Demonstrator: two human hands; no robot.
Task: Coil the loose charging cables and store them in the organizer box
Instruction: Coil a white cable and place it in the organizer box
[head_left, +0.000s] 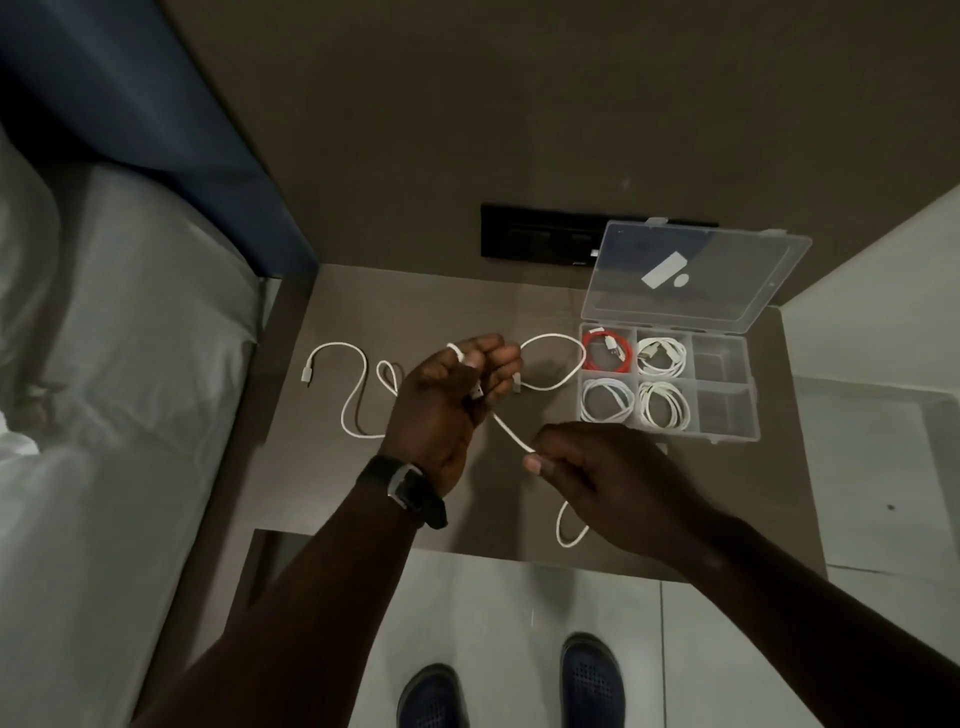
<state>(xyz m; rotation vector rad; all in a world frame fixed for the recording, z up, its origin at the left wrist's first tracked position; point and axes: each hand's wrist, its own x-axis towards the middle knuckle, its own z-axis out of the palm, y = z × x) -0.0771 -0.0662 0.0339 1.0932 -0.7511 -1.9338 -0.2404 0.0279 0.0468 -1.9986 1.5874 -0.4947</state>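
Note:
My left hand (451, 400) is closed around one end of a white charging cable (511, 434), with a loop of it sticking out to the right toward the box. My right hand (597, 475) pinches the same cable lower down, and a slack loop hangs below that hand. Another stretch of white cable (350, 387) lies loose on the table left of my left hand; whether it belongs to the same cable is hidden by the hand. The clear organizer box (727, 434) stands open at the right. It holds a red coiled cable (608, 353) and three white coils; its two right compartments hold nothing.
The brown bedside table (322, 467) ends at a front edge near my wrists, with tiled floor and my shoes below. A bed with white sheets (130, 364) borders the left. A black socket panel (535, 236) sits on the wall behind the box lid (727, 260).

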